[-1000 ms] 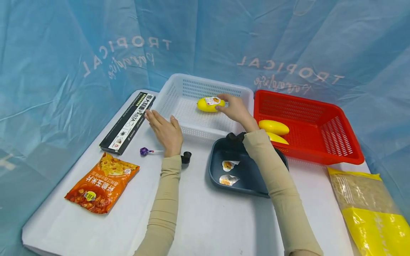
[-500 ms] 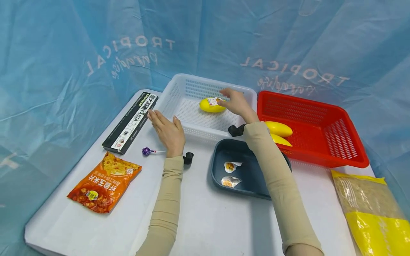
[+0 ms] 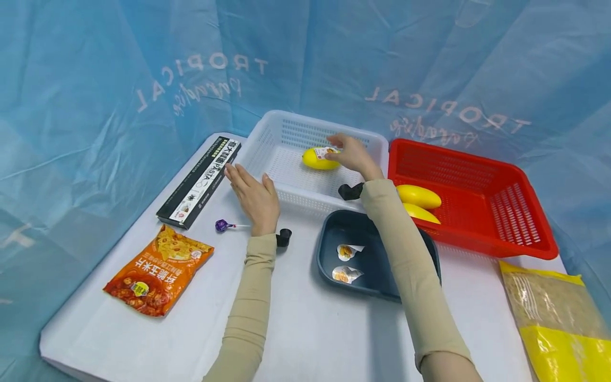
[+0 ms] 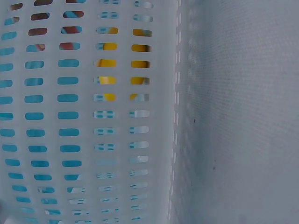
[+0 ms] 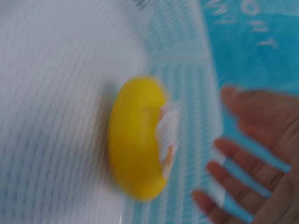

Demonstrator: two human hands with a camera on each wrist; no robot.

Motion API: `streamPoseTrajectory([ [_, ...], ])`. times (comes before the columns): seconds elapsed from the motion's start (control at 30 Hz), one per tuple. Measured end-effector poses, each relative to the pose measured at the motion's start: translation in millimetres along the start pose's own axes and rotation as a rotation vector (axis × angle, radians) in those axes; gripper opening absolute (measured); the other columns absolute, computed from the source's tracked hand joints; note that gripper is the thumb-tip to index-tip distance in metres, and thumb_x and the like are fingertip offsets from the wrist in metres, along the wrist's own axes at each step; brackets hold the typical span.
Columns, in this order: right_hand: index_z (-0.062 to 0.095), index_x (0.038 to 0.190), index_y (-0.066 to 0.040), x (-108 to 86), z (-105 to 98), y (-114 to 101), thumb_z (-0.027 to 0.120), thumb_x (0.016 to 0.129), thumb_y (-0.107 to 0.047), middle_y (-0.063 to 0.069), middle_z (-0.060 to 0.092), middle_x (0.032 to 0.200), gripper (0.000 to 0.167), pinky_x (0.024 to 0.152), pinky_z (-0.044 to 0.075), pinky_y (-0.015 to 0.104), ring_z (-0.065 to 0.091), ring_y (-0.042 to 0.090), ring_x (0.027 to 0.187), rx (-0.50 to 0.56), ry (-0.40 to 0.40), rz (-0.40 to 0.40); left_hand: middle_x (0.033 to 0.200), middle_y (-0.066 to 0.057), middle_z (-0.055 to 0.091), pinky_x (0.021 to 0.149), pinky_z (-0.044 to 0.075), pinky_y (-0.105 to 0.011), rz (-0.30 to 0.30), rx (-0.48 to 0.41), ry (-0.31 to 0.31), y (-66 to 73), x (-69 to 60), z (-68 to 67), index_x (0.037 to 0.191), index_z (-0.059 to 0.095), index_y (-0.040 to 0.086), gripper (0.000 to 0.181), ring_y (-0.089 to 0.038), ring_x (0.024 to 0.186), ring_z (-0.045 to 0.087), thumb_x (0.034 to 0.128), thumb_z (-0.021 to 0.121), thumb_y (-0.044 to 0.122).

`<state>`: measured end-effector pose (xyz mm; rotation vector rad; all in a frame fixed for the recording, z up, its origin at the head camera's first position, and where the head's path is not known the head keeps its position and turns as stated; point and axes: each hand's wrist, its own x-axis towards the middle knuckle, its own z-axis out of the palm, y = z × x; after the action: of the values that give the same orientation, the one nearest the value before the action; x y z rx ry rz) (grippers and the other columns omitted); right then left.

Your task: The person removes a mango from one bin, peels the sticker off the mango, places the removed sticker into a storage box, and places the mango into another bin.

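In the head view, a yellow mango-shaped fruit (image 3: pixel 321 158) with a white picture sticker (image 3: pixel 326 153) lies inside the white perforated basket (image 3: pixel 329 200). Just right of it and above the basket floor is my right hand (image 3: pixel 354 155); the blurred right wrist view has its fingers spread and apart from the fruit (image 5: pixel 136 140). My left hand (image 3: pixel 256 201) is held flat, fingers straight, by the basket's front left corner, holding nothing. The left wrist view has only the basket wall (image 4: pixel 161 116) with yellow through its slots. Two more picture stickers (image 3: pixel 348 252) lie in a dark blue tray (image 3: pixel 369 286).
Two yellow fruits (image 3: pixel 420 197) lie in a red basket (image 3: pixel 477 241) at right. A black pasta box (image 3: pixel 200 180), an orange snack bag (image 3: pixel 159 270) and a purple lollipop (image 3: pixel 221 226) are at left. A yellow-ended clear bag (image 3: pixel 558 318) lies at front right.
The head view has shifted a little, moving the scene rightwards. My right fingertips, earlier at the fruit's right end, have lifted slightly off it. My left hand stays by the basket corner.
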<state>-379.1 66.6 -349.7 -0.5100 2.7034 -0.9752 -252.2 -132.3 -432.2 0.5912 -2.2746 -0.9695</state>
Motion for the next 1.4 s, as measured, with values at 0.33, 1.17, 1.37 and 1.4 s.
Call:
streamPoseTrajectory([
  [0.33, 0.046, 0.143, -0.008, 12.7, 15.5, 14.1, 0.062, 0.093, -0.018, 0.014, 0.049, 0.144, 0.053, 0.112, 0.038, 0.044, 0.044, 0.029, 0.134, 0.000, -0.024, -0.029, 0.162, -0.023, 0.000, 0.124, 0.009, -0.041, 0.002, -0.002, 0.002, 3.5, -8.0, -1.3, 0.152, 0.010, -0.008, 0.068, -0.038, 0.151, 0.003, 0.1032, 0.037, 0.032],
  [1.17, 0.036, 0.150, -0.030, 2.1, 21.3, 20.0, 0.055, 0.098, -0.035, 0.011, 0.036, 0.155, 0.056, 0.117, 0.026, 0.055, 0.035, 0.032, 0.139, -0.128, -0.238, 0.074, 0.162, -0.023, -0.001, 0.124, 0.007, -0.040, 0.043, -0.048, 0.013, 10.4, -18.5, -2.2, 0.152, 0.013, -0.007, 0.065, -0.035, 0.151, 0.000, 0.1035, 0.037, 0.030],
  [1.37, 0.033, 0.151, -0.032, -0.4, 25.8, 17.9, 0.058, 0.096, -0.033, 0.007, 0.032, 0.158, 0.061, 0.118, 0.024, 0.055, 0.033, 0.031, 0.140, -0.100, -0.265, 0.065, 0.162, -0.022, 0.001, 0.124, 0.009, -0.040, 0.035, -0.047, 0.012, 8.4, -20.3, -4.3, 0.152, 0.014, -0.007, 0.065, -0.035, 0.152, 0.001, 0.1026, 0.040, 0.028],
  [1.4, 0.034, 0.151, -0.032, -0.7, 26.3, 17.4, 0.059, 0.095, -0.033, 0.008, 0.033, 0.157, 0.061, 0.118, 0.024, 0.055, 0.033, 0.031, 0.140, -0.100, -0.266, 0.068, 0.162, -0.023, 0.001, 0.124, 0.009, -0.040, 0.036, -0.044, 0.014, 8.5, -20.5, -4.4, 0.151, 0.015, -0.007, 0.065, -0.035, 0.151, 0.001, 0.1025, 0.041, 0.027],
])
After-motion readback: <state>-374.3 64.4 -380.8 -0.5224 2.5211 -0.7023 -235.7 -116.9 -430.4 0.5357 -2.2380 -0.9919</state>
